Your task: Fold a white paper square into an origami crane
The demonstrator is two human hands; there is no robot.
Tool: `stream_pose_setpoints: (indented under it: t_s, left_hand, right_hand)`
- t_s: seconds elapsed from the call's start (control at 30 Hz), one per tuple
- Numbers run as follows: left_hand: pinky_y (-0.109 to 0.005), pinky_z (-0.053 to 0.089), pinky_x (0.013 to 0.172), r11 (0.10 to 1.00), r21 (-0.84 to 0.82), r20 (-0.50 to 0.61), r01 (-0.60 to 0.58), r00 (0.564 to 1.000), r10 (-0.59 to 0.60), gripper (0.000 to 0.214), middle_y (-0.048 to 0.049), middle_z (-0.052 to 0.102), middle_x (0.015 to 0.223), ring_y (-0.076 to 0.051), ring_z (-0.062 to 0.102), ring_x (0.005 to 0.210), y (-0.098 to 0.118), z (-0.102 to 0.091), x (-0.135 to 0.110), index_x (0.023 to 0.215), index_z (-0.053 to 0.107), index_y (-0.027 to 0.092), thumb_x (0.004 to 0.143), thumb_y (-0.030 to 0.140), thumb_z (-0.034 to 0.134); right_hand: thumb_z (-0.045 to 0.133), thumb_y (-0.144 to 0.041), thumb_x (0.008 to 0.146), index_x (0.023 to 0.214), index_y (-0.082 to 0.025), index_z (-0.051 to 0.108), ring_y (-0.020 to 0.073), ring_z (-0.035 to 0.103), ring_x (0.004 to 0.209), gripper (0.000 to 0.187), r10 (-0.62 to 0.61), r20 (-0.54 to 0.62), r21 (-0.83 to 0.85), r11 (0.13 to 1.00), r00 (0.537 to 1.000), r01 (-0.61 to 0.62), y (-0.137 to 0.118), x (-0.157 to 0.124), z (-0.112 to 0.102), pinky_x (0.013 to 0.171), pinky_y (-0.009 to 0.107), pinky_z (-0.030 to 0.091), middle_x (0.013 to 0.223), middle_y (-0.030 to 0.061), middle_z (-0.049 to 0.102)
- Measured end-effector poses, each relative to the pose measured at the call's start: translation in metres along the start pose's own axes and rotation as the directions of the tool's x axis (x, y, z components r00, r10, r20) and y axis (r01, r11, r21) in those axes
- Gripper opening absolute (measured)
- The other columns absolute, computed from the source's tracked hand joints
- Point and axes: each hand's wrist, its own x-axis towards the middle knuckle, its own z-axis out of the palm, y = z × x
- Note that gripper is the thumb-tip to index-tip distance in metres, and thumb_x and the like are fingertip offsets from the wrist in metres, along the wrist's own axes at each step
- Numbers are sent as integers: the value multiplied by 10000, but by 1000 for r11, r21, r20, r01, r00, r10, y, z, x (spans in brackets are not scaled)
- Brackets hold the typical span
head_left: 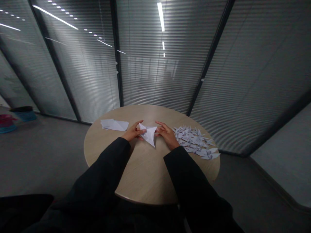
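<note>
A partly folded sheet of white paper (149, 134) is held between my two hands above the middle of the table. My left hand (134, 131) pinches its left side, thumb on top. On the other side, my right hand (166, 132) grips the right corner between thumb and fingers, with the index finger stretched out. One pointed corner of the paper hangs down toward me. To the right of my right hand lies a heap of folded white paper cranes (193, 140). Left of my left hand are flat white paper sheets (114, 125), slightly fanned out.
The round wooden table (145, 181) stands close to a glass partition with blinds (157, 81). On the floor at the far left are a dark-rimmed blue bin (25, 114) and a bin with a pink liner (6, 123).
</note>
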Motion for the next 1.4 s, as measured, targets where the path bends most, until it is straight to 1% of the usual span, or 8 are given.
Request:
stream_pose_setpoints:
  t_s: [0.1, 0.3, 0.57, 0.7, 0.83, 1.1, 1.23, 1.4]
  left_hand:
    - [-307, 536, 584, 1000, -10, 22, -9, 1000, 9, 840, -47, 654, 786, -184, 632, 704, -1, -2, 0, 1421, 246, 217, 707, 257, 689]
    - [-302, 526, 578, 1000, -14, 28, 17, 999, -17, 831, -54, 657, 786, -187, 634, 708, 3, -1, -2, 1434, 230, 235, 728, 291, 666]
    - [-280, 508, 565, 996, -82, 0, 30, 1000, -30, 755, -41, 622, 779, -172, 617, 693, 4, 0, -4, 1407, 307, 246, 740, 275, 659]
    - [-251, 484, 543, 999, -40, -43, -16, 999, 15, 761, -29, 610, 765, -150, 595, 654, 5, -1, -4, 1408, 301, 251, 746, 401, 646]
    - [-251, 508, 581, 990, 48, -85, -133, 987, 137, 689, -72, 615, 920, -165, 597, 792, 8, -4, -4, 1407, 286, 267, 809, 540, 492]
    - [-250, 527, 581, 895, 336, -8, -294, 949, 315, 657, -66, 632, 949, -153, 601, 765, 4, 1, -5, 1269, 512, 237, 652, 323, 720]
    - [-295, 542, 631, 895, 324, -42, -306, 941, 337, 443, -64, 674, 842, -153, 616, 719, 2, 0, -4, 1127, 630, 171, 708, 311, 664]
    - [-321, 547, 642, 922, 259, -96, -289, 942, 322, 399, -92, 696, 850, -183, 643, 774, 3, -2, -2, 1067, 659, 128, 706, 298, 661]
  right_hand:
    - [668, -412, 686, 1066, -213, 641, 158, 635, 760, 430, 5, 69, -17, 1000, 998, -3, 2, 0, 1, 647, 270, 525, 836, 22, 678]
    - [708, -376, 642, 904, -192, 693, 144, 626, 652, 321, 19, 67, -31, 999, 998, -17, 2, 0, 2, 641, 287, 525, 722, 14, 682]
    - [753, -378, 572, 829, -169, 707, 165, 651, 634, 335, 43, -32, -49, 998, 999, -45, 0, 0, 3, 650, 317, 543, 670, 30, 696]
    - [747, -377, 572, 780, -161, 705, 158, 640, 599, 302, 41, -93, -46, 998, 995, -46, 2, 2, 2, 648, 320, 543, 633, 25, 687]
    - [736, -387, 577, 771, -160, 694, 165, 637, 595, 302, -4, -236, -66, 998, 972, -12, 5, 6, -2, 633, 329, 542, 640, 27, 685]
    - [716, -411, 604, 828, -166, 679, 186, 649, 634, 335, -67, -364, -113, 993, 929, 28, 9, 7, -7, 647, 336, 541, 669, 36, 683]
    - [721, -400, 603, 846, -160, 678, 183, 651, 632, 345, -73, -347, -98, 994, 935, 41, 8, 6, -5, 651, 336, 541, 684, 37, 686]
    - [707, -384, 619, 846, -160, 681, 182, 657, 649, 320, -69, -338, -92, 995, 938, 40, 6, 6, -4, 663, 334, 544, 688, 35, 688]
